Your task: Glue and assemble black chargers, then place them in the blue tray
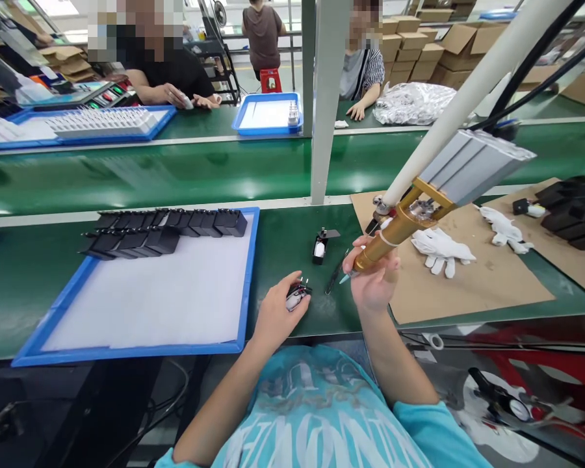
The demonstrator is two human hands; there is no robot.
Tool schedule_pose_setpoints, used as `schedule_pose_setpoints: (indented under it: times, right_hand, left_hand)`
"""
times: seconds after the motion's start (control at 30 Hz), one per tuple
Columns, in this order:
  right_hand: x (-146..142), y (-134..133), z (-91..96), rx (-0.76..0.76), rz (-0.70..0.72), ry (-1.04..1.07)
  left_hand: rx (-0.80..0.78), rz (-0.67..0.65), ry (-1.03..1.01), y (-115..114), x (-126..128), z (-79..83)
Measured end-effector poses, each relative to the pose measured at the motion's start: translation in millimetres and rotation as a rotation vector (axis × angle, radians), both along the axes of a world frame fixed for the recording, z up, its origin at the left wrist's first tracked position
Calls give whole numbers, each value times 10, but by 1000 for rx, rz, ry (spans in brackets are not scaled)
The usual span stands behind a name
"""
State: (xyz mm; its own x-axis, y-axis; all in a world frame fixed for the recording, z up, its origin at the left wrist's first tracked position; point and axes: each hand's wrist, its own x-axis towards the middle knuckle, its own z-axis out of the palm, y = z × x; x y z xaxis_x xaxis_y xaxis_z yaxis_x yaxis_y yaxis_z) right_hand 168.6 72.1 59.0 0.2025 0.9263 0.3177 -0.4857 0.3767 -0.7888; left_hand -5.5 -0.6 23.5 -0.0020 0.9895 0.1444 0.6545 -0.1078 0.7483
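Note:
My left hand [277, 313] rests on the green bench and pinches a small black and white part [297, 296] with metal pins. My right hand [373, 276] is wrapped round the gold barrel of a hanging power screwdriver [394, 231], whose tip points down-left toward that part. The tool hangs from a white arm with a grey block [470, 166]. Another small black and white part [320, 247] stands on the bench just beyond my hands. A thin dark pen-like tool [335, 278] lies between them.
A blue tray [146, 354] with a white liner holds rows of black parts [166, 229] at its far side. Cardboard sheet [472, 286] with white gloves [441, 250] lies right; more black parts [570, 211] far right. A white post [327, 104] stands behind. Other people work across the green conveyor [175, 172].

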Motion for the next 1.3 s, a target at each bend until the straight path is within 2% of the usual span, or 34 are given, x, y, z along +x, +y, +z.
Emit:
schedule_pose_setpoints:
  times: [0.13,0.37,0.47,0.57,0.73,0.83,0.9,0.93,0.97,1.07,1.1,1.17,1.3]
  right_hand:
    - [59,57,-34,30,-12,48]
    - [86,98,-119,38,-20,32]
    - [100,117,-152,61,-53,-20]
    - [120,158,-149,68,-95,-129]
    - [171,264,-139,4,-131,-369]
    - [186,232,-183,5,-302,-496]
    - [187,135,-219,70,-405,-547]
    - [187,72,-232,118,-355,-580]
    - [186,5,-239,173,-224,-634]
    - [178,-167,-228,310,323,-859]
    - [171,-206,-220,337,446,-915]
    - [148,-259,-212,340,534,-951]
    - [77,-323,-248,172,486,-945]
  left_hand:
    - [93,-126,86,64,17,2]
    - [361,-102,164,138,54,-109]
    - [410,-139,168,131,30,-141]
    - [324,-161,87,98,-14,-140]
    - [50,-73,-120,-17,-90,-128]
    - [-72,-38,-115,-90,-103,-130]
    - [-51,-30,-97,-125,-98,-119]
    - [-22,-39,-94,-137,-95,-108]
    - [9,-58,-88,-144,-92,-92]
    - [106,-111,-25,-148,-88,-42]
    - [143,-113,5,-145,-86,-31]
    - [228,-86,61,-136,-83,-28]
    - [352,2,129,-119,-79,-84]
